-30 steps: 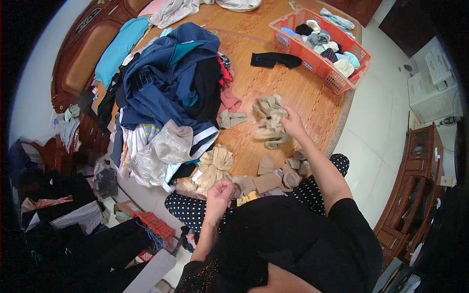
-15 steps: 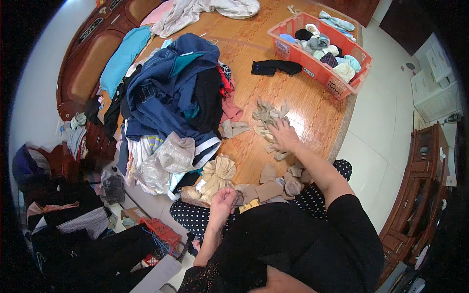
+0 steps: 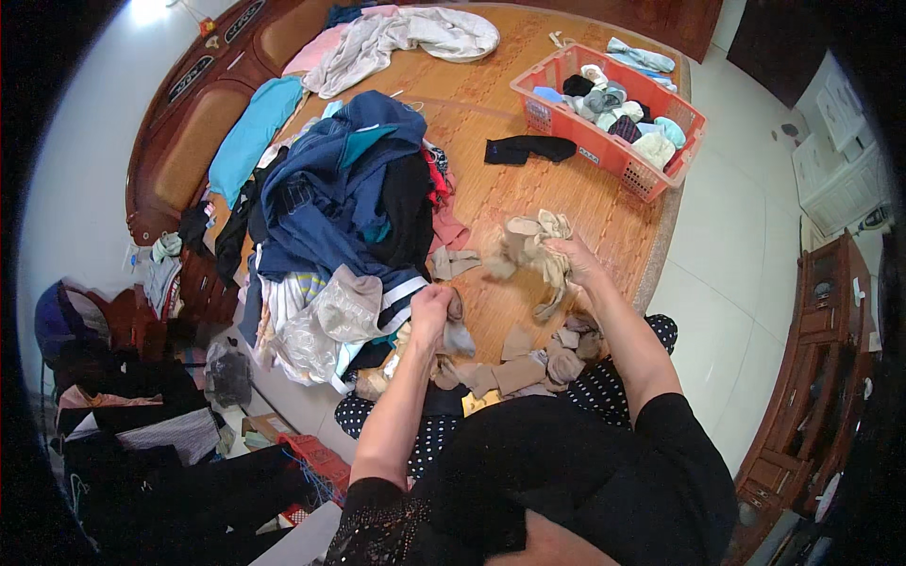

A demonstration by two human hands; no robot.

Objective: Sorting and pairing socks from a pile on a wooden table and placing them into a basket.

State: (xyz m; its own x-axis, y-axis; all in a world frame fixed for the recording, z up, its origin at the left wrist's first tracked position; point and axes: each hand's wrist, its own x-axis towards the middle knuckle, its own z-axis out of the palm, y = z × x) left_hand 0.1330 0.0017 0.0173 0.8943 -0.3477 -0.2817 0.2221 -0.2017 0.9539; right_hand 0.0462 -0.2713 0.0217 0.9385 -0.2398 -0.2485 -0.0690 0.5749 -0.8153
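My right hand point(image 3: 576, 260) is closed round a bunch of beige stockings or thin socks point(image 3: 542, 236), raised off the bed mat and partly blurred. My left hand point(image 3: 431, 306) is a fist at the edge of the clothes heap, with a greyish-brown sock point(image 3: 459, 335) hanging from it. Between the hands a light beige sock point(image 3: 454, 262) lies flat on the mat. Close to my lap several folded and crumpled beige and brown socks point(image 3: 519, 372) are spread along the bed's near edge.
On the left rises a heap of clothes point(image 3: 326, 212), dark blue on top. A red plastic basket point(image 3: 618, 156) of rolled socks stands far right, a black sock point(image 3: 529, 149) before it. A white crumpled cloth point(image 3: 406, 40) and a turquoise pillow point(image 3: 250, 141) lie further back.
My right hand, earlier spread flat on the beige socks, has gathered and lifted them. My left fist has moved forward from my lap, and a greyish-brown sock now dangles from it.
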